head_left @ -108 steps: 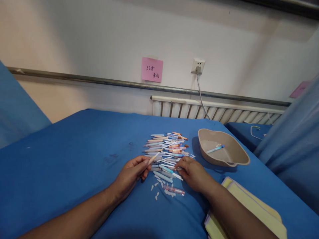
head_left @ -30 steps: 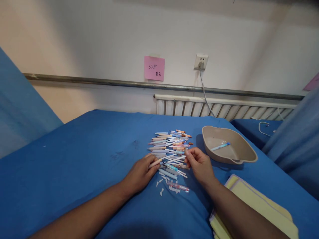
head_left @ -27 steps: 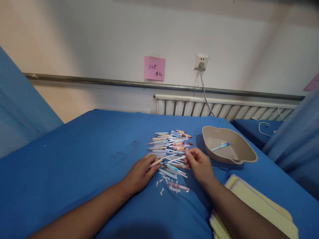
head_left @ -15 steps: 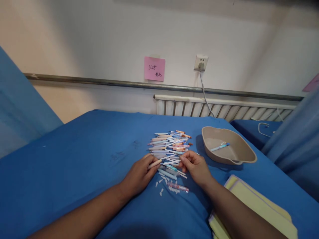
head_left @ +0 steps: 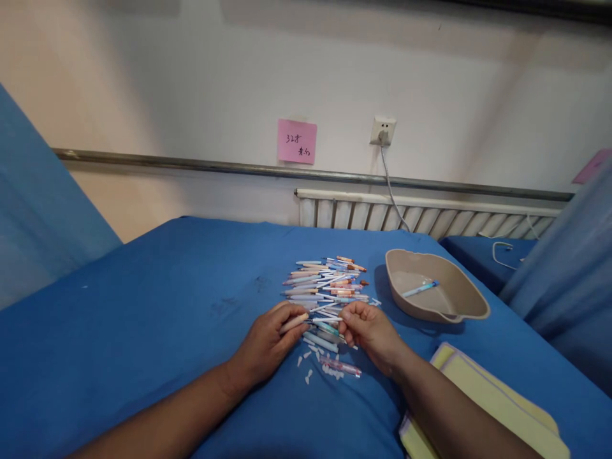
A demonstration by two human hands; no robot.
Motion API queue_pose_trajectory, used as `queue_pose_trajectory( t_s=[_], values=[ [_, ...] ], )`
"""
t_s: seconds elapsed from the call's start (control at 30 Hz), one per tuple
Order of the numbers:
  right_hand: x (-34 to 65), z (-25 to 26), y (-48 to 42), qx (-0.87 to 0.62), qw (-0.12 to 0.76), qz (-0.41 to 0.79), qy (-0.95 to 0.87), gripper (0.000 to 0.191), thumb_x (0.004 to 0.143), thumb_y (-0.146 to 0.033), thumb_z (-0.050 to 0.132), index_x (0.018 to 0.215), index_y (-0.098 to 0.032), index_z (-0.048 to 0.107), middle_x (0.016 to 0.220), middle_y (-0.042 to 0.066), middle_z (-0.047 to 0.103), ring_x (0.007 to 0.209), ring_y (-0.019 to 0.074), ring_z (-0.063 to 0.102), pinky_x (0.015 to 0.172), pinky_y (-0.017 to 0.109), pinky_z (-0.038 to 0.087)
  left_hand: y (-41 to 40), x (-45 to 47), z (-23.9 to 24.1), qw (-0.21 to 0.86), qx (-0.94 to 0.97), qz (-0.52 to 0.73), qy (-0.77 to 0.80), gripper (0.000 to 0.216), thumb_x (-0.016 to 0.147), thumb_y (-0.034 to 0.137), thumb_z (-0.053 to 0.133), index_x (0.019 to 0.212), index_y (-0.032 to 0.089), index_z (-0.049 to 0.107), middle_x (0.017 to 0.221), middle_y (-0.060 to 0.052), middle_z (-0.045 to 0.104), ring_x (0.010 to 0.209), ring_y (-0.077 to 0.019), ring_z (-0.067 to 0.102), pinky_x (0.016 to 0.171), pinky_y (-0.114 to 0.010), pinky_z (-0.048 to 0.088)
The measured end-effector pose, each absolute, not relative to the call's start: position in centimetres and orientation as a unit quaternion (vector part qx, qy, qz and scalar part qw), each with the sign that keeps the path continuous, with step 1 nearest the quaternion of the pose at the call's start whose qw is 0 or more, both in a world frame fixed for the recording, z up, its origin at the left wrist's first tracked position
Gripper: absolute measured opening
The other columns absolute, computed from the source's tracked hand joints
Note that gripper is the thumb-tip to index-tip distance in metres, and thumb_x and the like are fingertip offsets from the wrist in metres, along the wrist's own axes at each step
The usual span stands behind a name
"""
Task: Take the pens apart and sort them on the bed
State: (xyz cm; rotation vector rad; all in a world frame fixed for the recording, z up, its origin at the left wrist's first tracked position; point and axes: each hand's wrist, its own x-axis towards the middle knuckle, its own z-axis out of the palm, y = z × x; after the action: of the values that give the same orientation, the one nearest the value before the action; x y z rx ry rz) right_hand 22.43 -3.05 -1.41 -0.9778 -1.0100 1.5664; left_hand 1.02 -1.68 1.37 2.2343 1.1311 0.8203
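Observation:
A heap of pens and pen parts (head_left: 325,287) in pastel blue, orange and white lies on the blue cloth (head_left: 157,306). My left hand (head_left: 268,338) is closed around a pale orange pen barrel (head_left: 294,322) at the heap's near edge. Just to its right, my right hand (head_left: 370,331) pinches a thin white refill (head_left: 327,319) that points toward the barrel's end. Small white caps (head_left: 306,376) lie scattered on the cloth below both hands.
A beige tray (head_left: 471,299) with one blue pen (head_left: 419,289) in it stands to the right of the heap. Yellow folded cloth (head_left: 492,398) lies at the lower right. A radiator (head_left: 430,217) and wall socket (head_left: 383,130) are behind.
My right hand moved left and nearer with the white refill, closing the gap to the barrel in my left hand. The left hand has barely moved.

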Motion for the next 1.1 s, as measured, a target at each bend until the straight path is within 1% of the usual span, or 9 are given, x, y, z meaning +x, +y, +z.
queue_pose_trajectory(
  t_s=[0.1,0.17,0.27,0.33,0.4,0.6,0.73,0.9,1.1],
  values=[
    [22.5,-1.4,-3.0,-0.396,0.496,0.654,-0.412,0.038,0.064,-0.049,0.071,0.069,-0.015,0.054,0.06,-0.001,0.06,0.044,0.0061,0.046,0.043,0.018,0.035,-1.8,0.9,1.4,0.267,0.814,0.313,0.411,0.023,0.086,0.034,0.051,0.105,0.023,0.058,0.098,-0.003,0.062,0.089,-0.0175,0.057,0.081,-0.026,0.043],
    [22.5,-1.4,-3.0,-0.388,0.502,0.657,-0.407,0.037,0.065,-0.048,0.071,0.07,-0.015,0.054,0.061,-0.001,0.06,0.044,0.0059,0.045,0.044,0.018,0.035,-1.7,0.7,1.4,0.276,0.809,0.315,0.412,0.024,0.086,0.034,0.051,0.105,0.022,0.057,0.099,-0.004,0.062,0.091,-0.0182,0.057,0.082,-0.027,0.043],
    [22.7,-1.3,-2.8,-0.375,0.521,0.654,-0.401,0.036,0.066,-0.047,0.071,0.07,-0.015,0.054,0.061,-0.001,0.06,0.044,0.0054,0.044,0.044,0.018,0.033,-1.6,0.4,1.4,0.289,0.802,0.307,0.423,0.023,0.089,0.036,0.044,0.097,0.019,0.057,0.088,-0.002,0.062,0.082,-0.017,0.056,0.075,-0.025,0.043],
    [22.9,-1.2,-2.8,-0.368,0.534,0.648,-0.399,0.035,0.067,-0.046,0.071,0.07,-0.015,0.054,0.061,-0.002,0.06,0.044,0.0053,0.044,0.045,0.018,0.033,-1.5,0.3,1.6,0.295,0.797,0.299,0.434,0.026,0.091,0.038,0.039,0.087,0.018,0.056,0.077,0.0,0.057,0.072,-0.015,0.052,0.067,-0.023,0.042],
    [23.1,-1.1,-2.7,-0.368,0.544,0.643,-0.395,0.035,0.066,-0.046,0.071,0.069,-0.016,0.054,0.06,-0.002,0.059,0.044,0.0054,0.043,0.045,0.018,0.033,-1.5,0.2,1.8,0.302,0.795,0.294,0.438,0.029,0.092,0.038,0.035,0.082,0.018,0.053,0.073,0.001,0.054,0.069,-0.0142,0.05,0.064,-0.023,0.041],
    [23.3,-1.1,-2.7,-0.378,0.548,0.621,-0.413,0.035,0.067,-0.047,0.07,0.07,-0.017,0.054,0.059,-0.002,0.059,0.044,0.0063,0.044,0.045,0.019,0.032,-1.8,0.3,2.4,0.315,0.806,0.255,0.431,0.03,0.093,0.037,0.03,0.082,0.019,0.05,0.075,0.001,0.053,0.071,-0.0149,0.05,0.067,-0.025,0.04],
    [23.4,-1.3,-2.7,-0.38,0.54,0.61,-0.438,0.033,0.07,-0.047,0.068,0.07,-0.017,0.054,0.059,-0.002,0.06,0.044,0.0067,0.045,0.045,0.019,0.033,-1.8,0.3,2.5,0.306,0.81,0.251,0.432,0.029,0.093,0.038,0.031,0.083,0.019,0.051,0.075,0.001,0.053,0.071,-0.0151,0.05,0.066,-0.024,0.04],
    [23.3,-1.3,-2.7,-0.401,0.526,0.594,-0.457,0.036,0.068,-0.05,0.067,0.069,-0.017,0.054,0.059,-0.001,0.06,0.044,0.007,0.045,0.045,0.019,0.034,-1.8,0.2,2.5,0.298,0.821,0.246,0.421,0.028,0.092,0.036,0.032,0.084,0.018,0.053,0.076,0.001,0.056,0.071,-0.015,0.051,0.066,-0.024,0.04],
    [23.3,-1.3,-2.8,-0.419,0.514,0.568,-0.488,0.035,0.071,-0.05,0.064,0.07,-0.017,0.053,0.06,-0.002,0.06,0.045,0.0069,0.047,0.046,0.019,0.036,-1.8,0.2,2.6,0.278,0.834,0.229,0.418,0.028,0.091,0.036,0.034,0.082,0.018,0.054,0.073,0.001,0.056,0.068,-0.0143,0.051,0.064,-0.023,0.039]
  ],
)
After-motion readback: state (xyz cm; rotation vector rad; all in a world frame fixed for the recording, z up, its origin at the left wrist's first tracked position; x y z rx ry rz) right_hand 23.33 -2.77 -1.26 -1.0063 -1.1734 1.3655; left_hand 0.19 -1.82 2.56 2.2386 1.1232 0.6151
